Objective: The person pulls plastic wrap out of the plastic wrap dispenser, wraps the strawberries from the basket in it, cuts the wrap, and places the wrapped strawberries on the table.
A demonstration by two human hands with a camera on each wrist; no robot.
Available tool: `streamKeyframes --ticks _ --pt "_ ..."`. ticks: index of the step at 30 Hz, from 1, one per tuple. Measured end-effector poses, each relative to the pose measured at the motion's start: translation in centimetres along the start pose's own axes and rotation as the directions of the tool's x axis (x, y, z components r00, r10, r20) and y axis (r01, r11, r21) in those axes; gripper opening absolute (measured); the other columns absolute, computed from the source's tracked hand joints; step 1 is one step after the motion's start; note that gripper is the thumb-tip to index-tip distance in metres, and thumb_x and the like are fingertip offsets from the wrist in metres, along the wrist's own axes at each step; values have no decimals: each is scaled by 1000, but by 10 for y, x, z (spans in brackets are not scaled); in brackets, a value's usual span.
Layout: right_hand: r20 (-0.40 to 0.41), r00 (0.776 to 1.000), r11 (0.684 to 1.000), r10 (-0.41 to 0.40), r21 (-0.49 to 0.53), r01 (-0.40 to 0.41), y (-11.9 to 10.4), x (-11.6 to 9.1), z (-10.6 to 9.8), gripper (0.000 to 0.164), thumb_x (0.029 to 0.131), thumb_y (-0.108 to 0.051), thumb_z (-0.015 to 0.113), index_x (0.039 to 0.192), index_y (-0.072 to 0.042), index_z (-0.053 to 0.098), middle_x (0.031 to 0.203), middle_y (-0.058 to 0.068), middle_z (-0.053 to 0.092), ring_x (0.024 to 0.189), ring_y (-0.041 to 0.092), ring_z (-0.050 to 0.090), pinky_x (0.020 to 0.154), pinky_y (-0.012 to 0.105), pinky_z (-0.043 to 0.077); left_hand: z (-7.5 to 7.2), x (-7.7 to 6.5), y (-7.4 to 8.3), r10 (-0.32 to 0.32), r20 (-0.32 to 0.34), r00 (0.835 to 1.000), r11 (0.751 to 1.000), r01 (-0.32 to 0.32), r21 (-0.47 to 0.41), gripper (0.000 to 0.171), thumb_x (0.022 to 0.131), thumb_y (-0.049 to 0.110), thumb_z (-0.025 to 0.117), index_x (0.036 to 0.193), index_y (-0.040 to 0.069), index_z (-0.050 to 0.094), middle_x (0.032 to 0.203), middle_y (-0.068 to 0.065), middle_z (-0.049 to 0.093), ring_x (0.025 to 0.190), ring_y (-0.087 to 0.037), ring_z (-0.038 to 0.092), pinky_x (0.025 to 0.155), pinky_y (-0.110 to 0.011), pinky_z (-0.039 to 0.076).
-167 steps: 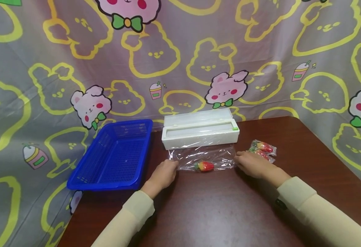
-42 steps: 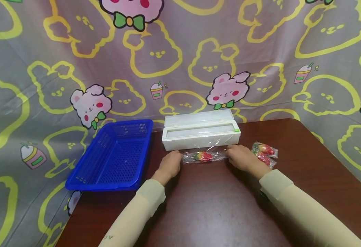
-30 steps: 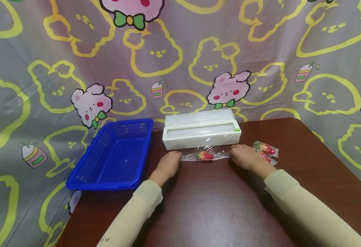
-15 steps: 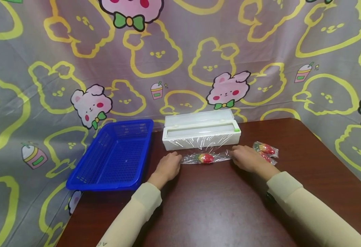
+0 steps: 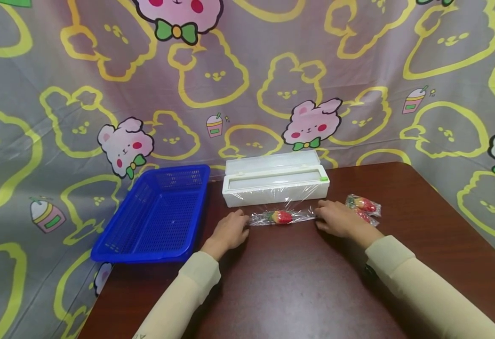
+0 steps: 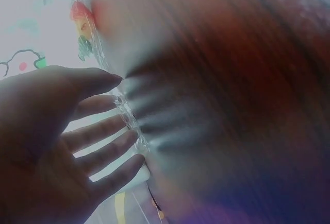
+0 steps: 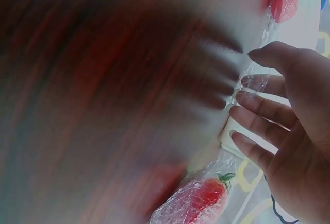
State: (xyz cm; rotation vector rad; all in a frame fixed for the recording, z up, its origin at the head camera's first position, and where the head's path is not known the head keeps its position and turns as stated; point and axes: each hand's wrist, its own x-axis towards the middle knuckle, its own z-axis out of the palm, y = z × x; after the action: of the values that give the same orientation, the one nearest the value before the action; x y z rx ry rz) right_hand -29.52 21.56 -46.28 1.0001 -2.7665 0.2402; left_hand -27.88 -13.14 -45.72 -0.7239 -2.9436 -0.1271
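A red and yellow toy-like strawberry (image 5: 282,217) with green leaves lies rolled in a narrow strip of cling film (image 5: 302,215) on the table. From this strip, film still stretches up to the white cling film dispenser (image 5: 275,195), whose lid stands raised. My left hand (image 5: 229,231) is at the strip's left end, its fingers spread and fingertips on or right beside the film in the left wrist view. At the right end, my right hand (image 5: 336,219) has its fingers spread likewise, the fingertips at the film's edge. Neither hand visibly grips anything.
Beyond the right hand lie two film-wrapped strawberries (image 5: 365,204). A blue plastic basket (image 5: 192,230) stands on the table's left side. The dark wooden table (image 5: 298,282) ends at a patterned cloth (image 5: 251,84) hanging behind.
Over several seconds the broad film sheet became a narrow roll around the strawberry, moving toward the dispenser. Since half a second ago, both hands have loosened their fingers at the film's ends.
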Motion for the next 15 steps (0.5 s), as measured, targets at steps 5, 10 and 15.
streamKeyframes --ticks 5,10,15 --pt "36 999 1000 0 9 0 2 -1 -1 16 87 -20 78 96 -9 72 84 1 53 67 17 51 59 38 46 -1 1 0 3 15 1000 1000 -3 -12 22 89 18 76 108 9 73 103 -8 64 95 -29 65 78 -43 56" --pt "62 998 999 2 32 -4 1 -2 -5 22 88 -22 78 101 -5 73 86 1 53 72 17 53 64 40 49 -4 1 0 7 26 1000 1000 -7 -24 24 89 20 77 108 7 73 101 -8 64 94 -29 65 78 -43 55" --pt "49 999 998 16 61 -19 2 -1 -14 21 89 -22 77 101 -5 73 89 3 58 76 18 56 67 43 51 -9 1 1 5 38 999 999 -4 -38 23 90 21 77 108 7 72 101 -7 63 95 -28 65 77 -43 56"
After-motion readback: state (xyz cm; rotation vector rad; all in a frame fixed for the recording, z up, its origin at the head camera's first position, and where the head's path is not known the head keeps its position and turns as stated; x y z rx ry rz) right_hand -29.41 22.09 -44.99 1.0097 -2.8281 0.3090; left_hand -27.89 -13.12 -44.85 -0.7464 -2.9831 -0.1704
